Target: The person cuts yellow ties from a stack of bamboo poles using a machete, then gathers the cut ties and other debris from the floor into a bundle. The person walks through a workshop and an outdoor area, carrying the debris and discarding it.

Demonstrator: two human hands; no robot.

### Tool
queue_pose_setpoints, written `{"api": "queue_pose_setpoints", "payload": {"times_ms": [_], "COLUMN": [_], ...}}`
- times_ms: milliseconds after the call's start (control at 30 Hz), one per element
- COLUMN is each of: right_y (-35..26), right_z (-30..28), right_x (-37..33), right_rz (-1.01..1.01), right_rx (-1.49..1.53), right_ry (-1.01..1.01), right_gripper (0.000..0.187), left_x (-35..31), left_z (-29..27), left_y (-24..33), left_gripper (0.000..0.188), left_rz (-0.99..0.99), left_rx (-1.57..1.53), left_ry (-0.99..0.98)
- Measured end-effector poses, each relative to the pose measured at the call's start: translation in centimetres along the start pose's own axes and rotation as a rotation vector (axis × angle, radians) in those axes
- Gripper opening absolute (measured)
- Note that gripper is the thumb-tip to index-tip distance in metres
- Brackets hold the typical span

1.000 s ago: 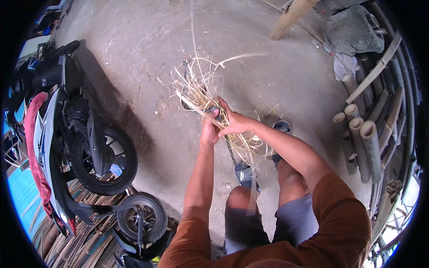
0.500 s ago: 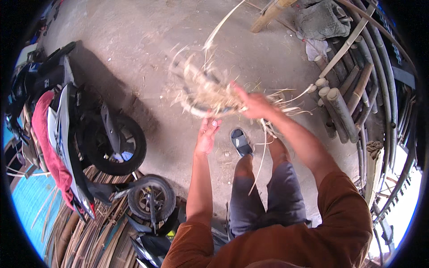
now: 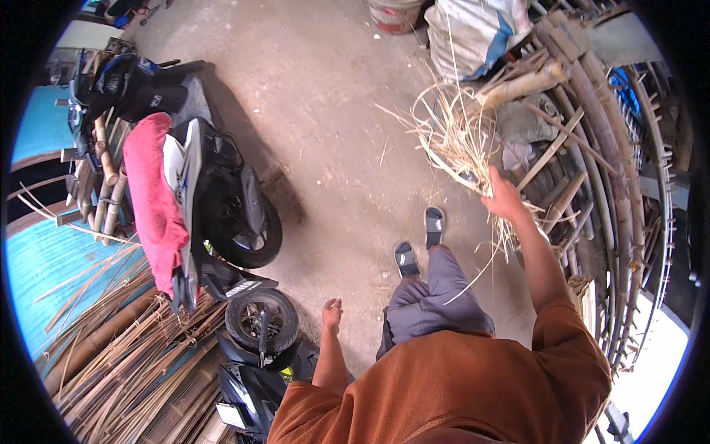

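My right hand (image 3: 504, 196) is closed round a loose bundle of pale, thin bamboo strips (image 3: 455, 137), held out to the front right. Its tangled ends fan out beyond my fingers, and more strips trail behind the wrist, one long one curving down past my knee. Some dark piece shows within the bundle, too small to make out. My left hand (image 3: 332, 314) hangs low at my left side with its fingers loosely bent. Nothing shows in it, and it is nearest the rear wheel of a parked motorbike (image 3: 262, 322).
At the left stands a motorbike with a red towel (image 3: 155, 200) over its seat. Long split bamboo strips (image 3: 148, 355) lie behind it. Bamboo poles (image 3: 592, 148) line the right side. A white sack (image 3: 473, 37) and a bucket (image 3: 394, 15) stand ahead on the concrete floor (image 3: 333, 148).
My left hand has come away from the bundle and dropped to my side. The right hand has carried the bundle to the right. My view has shifted, and both sandalled feet now show.
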State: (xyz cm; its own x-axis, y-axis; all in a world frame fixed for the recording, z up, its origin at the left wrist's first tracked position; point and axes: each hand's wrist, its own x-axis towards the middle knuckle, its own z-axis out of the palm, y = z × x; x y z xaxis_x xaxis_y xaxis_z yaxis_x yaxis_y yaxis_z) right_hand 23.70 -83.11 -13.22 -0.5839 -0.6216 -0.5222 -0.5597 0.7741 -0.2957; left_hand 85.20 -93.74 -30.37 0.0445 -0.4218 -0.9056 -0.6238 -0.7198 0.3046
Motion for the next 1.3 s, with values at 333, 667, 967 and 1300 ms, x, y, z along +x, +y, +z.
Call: {"api": "queue_pose_setpoints", "payload": {"times_ms": [333,667,967,1300], "right_y": [-10.4,-34.4,-59.4,-79.6], "right_z": [-7.4,-21.8,-32.1,-40.6], "right_x": [6.6,28.6,53.4,78.7], "right_rz": [-0.039,-0.331,-0.467,-0.445], "right_rx": [0.114,0.193,0.154,0.122], "right_ry": [-0.047,-0.031,-0.004,0.075], "right_gripper": [0.091,0.084,0.087,0.081], "left_x": [1.2,3.1,16.1,34.2], "left_z": [-7.7,-13.9,-18.1,-36.6], "left_y": [18.4,39.3,52.7,107.2], "left_gripper": [0.048,0.034,0.015,0.033], "left_rz": [0.217,0.188,-0.068,0.425], "left_rx": [-0.189,-0.441,-0.833,-0.359], "left_ry": [0.19,0.403,0.284,0.329]}}
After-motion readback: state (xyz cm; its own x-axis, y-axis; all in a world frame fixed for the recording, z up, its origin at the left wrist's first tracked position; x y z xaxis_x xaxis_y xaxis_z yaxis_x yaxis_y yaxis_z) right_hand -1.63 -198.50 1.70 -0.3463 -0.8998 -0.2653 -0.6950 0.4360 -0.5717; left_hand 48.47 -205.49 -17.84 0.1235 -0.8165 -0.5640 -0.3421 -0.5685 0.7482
